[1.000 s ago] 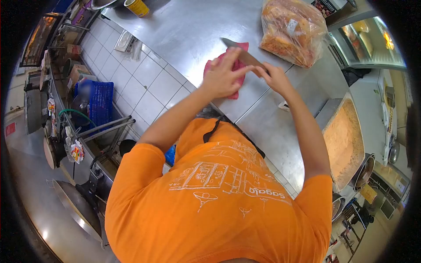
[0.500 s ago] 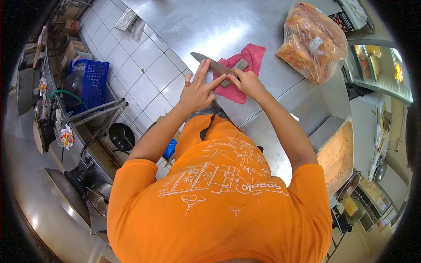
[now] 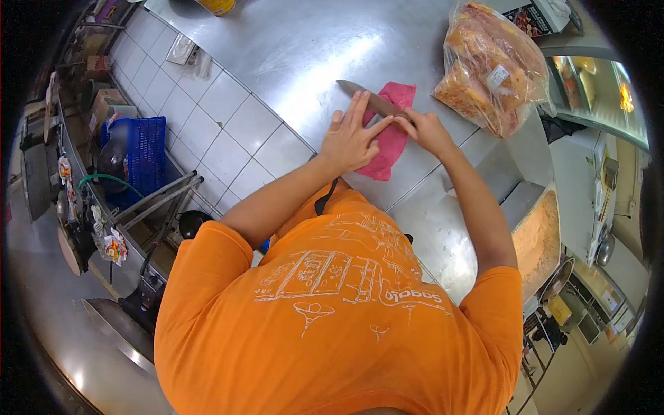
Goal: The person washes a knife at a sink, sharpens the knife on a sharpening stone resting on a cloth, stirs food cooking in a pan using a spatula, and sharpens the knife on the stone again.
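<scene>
A kitchen knife (image 3: 379,105) lies across a pink cloth (image 3: 393,156), its tip pointing to the far left. My right hand (image 3: 430,133) is closed at the handle end, which its fingers mostly hide. Stretched out, the fingers of my left hand (image 3: 351,140) rest against the blade, with the thumb spread apart. Under the blade, a small part of a grey sharpening stone (image 3: 374,120) shows between my fingers; the rest is covered. The cloth is spread on the steel table.
On the steel table (image 3: 290,62), a clear plastic bag of raw meat (image 3: 492,72) sits to the right. A tray of pale orange powder (image 3: 538,232) stands nearer on the right. At left are a blue crate (image 3: 144,155) and a wok (image 3: 117,328). A yellow can (image 3: 218,5) is at the far edge.
Both hands and the knife have slid rightward over the sharpening stone, which is now mostly covered. The view has shifted slightly, bringing the yellow can into sight.
</scene>
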Demonstrator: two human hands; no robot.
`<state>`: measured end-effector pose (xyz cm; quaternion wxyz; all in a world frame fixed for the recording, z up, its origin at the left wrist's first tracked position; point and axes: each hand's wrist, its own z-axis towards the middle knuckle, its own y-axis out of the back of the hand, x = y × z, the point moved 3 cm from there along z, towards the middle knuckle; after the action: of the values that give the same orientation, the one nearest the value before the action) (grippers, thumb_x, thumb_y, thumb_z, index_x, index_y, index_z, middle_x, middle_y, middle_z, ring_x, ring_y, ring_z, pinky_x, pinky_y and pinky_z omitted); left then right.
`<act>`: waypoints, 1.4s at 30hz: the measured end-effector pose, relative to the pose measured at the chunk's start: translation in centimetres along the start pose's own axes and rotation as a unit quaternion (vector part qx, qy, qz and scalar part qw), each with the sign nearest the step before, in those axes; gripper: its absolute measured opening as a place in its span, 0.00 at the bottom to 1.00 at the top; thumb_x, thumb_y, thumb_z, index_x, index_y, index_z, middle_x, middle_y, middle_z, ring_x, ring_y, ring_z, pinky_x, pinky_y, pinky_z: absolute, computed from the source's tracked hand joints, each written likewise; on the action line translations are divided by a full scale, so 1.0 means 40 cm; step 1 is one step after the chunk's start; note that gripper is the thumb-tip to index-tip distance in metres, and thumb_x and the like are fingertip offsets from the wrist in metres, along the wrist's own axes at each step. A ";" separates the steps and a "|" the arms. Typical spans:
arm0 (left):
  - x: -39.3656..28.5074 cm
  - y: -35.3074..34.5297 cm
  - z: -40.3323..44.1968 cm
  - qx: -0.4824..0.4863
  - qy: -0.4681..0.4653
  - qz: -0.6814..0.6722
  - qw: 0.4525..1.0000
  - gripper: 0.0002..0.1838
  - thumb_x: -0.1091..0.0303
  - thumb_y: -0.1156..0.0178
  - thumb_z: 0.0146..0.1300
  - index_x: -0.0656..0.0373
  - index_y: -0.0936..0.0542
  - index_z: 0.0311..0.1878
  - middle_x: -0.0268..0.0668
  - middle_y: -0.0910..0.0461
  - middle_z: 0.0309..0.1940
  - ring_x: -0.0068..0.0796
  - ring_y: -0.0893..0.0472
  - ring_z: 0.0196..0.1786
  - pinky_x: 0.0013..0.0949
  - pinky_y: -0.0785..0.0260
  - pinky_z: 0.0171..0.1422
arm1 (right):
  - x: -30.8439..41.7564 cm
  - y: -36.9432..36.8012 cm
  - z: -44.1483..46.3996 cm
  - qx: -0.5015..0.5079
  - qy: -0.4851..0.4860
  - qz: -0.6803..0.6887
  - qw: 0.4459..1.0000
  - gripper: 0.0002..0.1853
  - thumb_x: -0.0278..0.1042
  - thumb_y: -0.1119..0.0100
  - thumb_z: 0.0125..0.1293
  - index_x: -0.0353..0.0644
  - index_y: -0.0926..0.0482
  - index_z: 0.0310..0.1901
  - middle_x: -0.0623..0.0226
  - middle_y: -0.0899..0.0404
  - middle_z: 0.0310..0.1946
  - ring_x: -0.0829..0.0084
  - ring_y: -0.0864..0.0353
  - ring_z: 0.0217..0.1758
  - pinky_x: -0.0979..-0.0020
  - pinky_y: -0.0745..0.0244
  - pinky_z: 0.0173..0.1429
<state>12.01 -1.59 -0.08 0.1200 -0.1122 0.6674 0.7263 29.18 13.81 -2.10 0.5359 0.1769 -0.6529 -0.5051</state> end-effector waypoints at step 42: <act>-0.222 -0.062 -0.114 -0.025 0.063 -0.026 0.997 0.36 0.55 0.41 0.67 0.33 0.30 0.80 0.63 0.49 0.83 0.55 0.48 0.87 0.61 0.43 0.72 | -0.055 0.011 -0.154 0.143 -0.041 0.047 0.988 0.18 0.46 0.41 0.79 0.38 0.16 0.42 0.49 0.13 0.34 0.46 0.13 0.37 0.54 0.22 0.42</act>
<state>21.21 -6.14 0.08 0.0933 -0.1781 0.6526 0.7306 35.51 12.80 -3.40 0.5011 0.2001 -0.7473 -0.3879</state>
